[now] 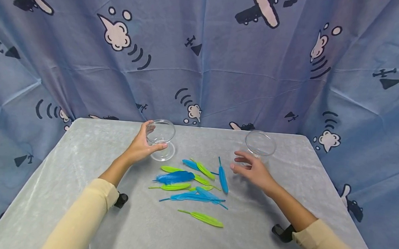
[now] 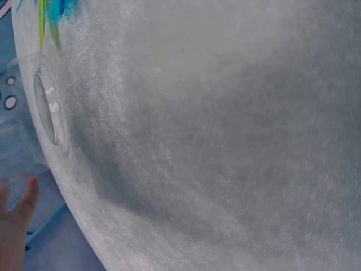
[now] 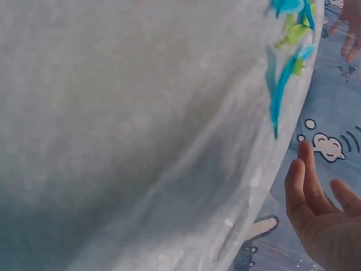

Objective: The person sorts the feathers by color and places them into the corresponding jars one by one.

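Note:
My left hand [image 1: 140, 146] holds a clear footed glass bowl [image 1: 170, 132] from its left side, thumb across the front and fingers at the rim behind. The bowl's round foot [image 2: 51, 107] rests on the table in the left wrist view. A second clear footed glass bowl [image 1: 269, 152] stands at the back right, partly hidden by my right hand [image 1: 253, 173]. That hand hovers with loosely bent fingers and nothing between them. Between the hands lie several blue feathers [image 1: 176, 177] and several lime-green feathers [image 1: 206, 219], some of them crossing.
A grey cloth covers the table [image 1: 139, 230]. Its far edge lies just behind the two bowls. A blue patterned curtain [image 1: 169, 62] hangs behind the table and along both sides. Dark wrist bands [image 1: 283, 233] sit at the cuffs of the pale sleeves.

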Available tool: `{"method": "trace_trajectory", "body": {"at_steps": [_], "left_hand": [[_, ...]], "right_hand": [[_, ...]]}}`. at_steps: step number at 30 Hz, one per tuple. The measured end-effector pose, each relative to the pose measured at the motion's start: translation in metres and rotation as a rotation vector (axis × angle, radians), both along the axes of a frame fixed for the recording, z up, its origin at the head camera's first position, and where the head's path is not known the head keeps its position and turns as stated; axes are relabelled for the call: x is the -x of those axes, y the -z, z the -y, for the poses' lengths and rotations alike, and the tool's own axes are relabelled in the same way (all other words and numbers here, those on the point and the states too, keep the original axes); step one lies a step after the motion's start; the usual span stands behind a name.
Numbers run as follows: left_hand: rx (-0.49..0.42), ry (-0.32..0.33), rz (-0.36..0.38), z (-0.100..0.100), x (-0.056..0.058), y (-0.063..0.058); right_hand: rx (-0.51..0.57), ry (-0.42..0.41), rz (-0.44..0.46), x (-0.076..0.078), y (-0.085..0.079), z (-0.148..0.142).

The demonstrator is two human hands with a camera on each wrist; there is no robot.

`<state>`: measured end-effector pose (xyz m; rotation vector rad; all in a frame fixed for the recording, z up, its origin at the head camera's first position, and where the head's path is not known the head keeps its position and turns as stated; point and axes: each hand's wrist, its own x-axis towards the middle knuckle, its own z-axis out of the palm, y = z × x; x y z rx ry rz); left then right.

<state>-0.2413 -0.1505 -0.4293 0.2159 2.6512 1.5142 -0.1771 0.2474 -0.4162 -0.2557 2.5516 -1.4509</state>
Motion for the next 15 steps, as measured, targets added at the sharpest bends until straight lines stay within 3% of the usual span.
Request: {"method": "trace_trajectory", "body": {"at_steps": [8,15], "left_hand": [[-0.011,-0.01,-0.003,0.0,0.0,0.0],[-0.01,-0.003,-0.005,0.001,0.0,0.0]], "right_hand": [[0.012,0.007,0.153,0.001,0.015,0.006],[-0.016,0.005,0.191,-0.003,0.021,0.014]]}}
